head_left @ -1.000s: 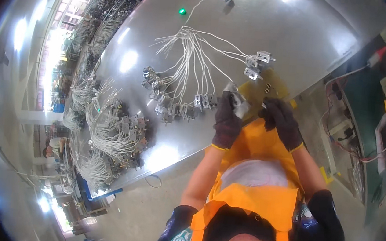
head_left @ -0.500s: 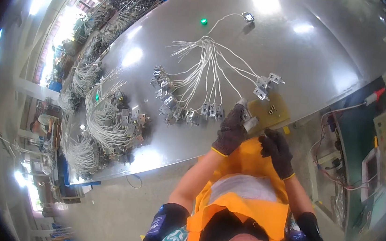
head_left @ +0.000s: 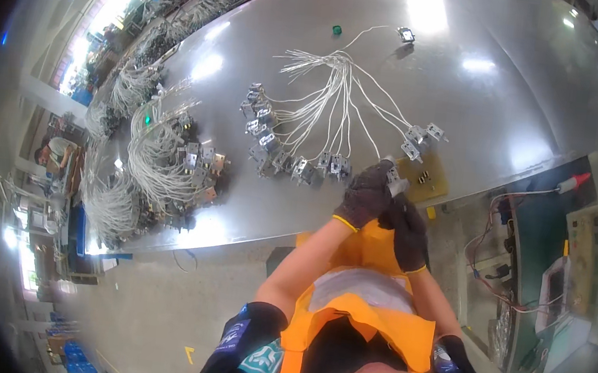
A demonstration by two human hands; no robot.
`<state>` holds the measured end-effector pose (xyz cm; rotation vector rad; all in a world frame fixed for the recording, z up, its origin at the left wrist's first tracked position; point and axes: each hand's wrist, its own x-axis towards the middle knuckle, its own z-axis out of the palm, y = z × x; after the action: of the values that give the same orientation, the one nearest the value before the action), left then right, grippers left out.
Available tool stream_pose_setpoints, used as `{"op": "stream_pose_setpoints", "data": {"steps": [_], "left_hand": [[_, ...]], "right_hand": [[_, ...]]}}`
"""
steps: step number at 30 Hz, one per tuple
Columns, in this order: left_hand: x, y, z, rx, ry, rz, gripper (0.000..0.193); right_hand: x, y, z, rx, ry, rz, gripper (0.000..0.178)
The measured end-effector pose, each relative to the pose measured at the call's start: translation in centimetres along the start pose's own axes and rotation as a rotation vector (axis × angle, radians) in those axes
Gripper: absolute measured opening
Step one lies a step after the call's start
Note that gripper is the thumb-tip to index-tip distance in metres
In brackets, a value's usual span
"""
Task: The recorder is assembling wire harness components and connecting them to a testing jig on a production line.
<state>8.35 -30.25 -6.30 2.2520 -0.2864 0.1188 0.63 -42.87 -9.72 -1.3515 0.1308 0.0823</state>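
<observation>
My left hand [head_left: 365,197], in a dark knitted glove with a yellow cuff, is closed around a small metal bracket unit [head_left: 393,176] at the table's near edge. A white wire [head_left: 371,137] runs from that unit up to a wire bundle [head_left: 337,63]. Gloved alike, my right hand [head_left: 409,234] comes up against the lower end of the unit, fingers closed; what they hold, if anything, is hidden. A brownish-yellow pad [head_left: 430,187] lies just right of the hands, with a few small metal pieces [head_left: 424,177] on it.
Several wired metal units [head_left: 267,139] fan out leftward on the shiny metal table [head_left: 498,98]. One lone unit [head_left: 406,35] sits farther back. A tangled pile of wired units [head_left: 170,166] fills the left end. At the right stands a green-topped bench [head_left: 537,248] with a red-tipped cable [head_left: 573,182].
My right hand has moved up and left from beside the pad to meet the unit in my left hand. The view has shifted slightly.
</observation>
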Motion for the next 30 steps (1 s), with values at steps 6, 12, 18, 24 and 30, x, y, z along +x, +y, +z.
{"op": "stream_pose_setpoints", "data": {"steps": [6, 12, 18, 24, 30], "left_hand": [[0.1, -1.0, 0.4, -0.002, 0.016, -0.011, 0.042], [-0.3, -1.1, 0.8, 0.044, 0.091, 0.134, 0.044], [-0.9, -2.7, 2.1, 0.019, 0.124, 0.063, 0.047], [-1.5, -2.8, 1.1, -0.769, 0.059, -0.186, 0.055], [-1.3, -2.6, -0.6, -0.930, 0.009, -0.123, 0.066]], "right_hand": [[1.0, -0.9, -0.5, 0.171, 0.003, 0.075, 0.018], [3.0, 3.0, -2.7, -0.553, -0.039, -0.671, 0.017], [1.2, -0.8, -0.8, 0.230, -0.037, 0.184, 0.018], [0.5, 1.8, -1.2, 0.830, -0.271, 0.508, 0.025], [2.4, 4.7, -0.4, -0.215, -0.178, -0.128, 0.026]]}}
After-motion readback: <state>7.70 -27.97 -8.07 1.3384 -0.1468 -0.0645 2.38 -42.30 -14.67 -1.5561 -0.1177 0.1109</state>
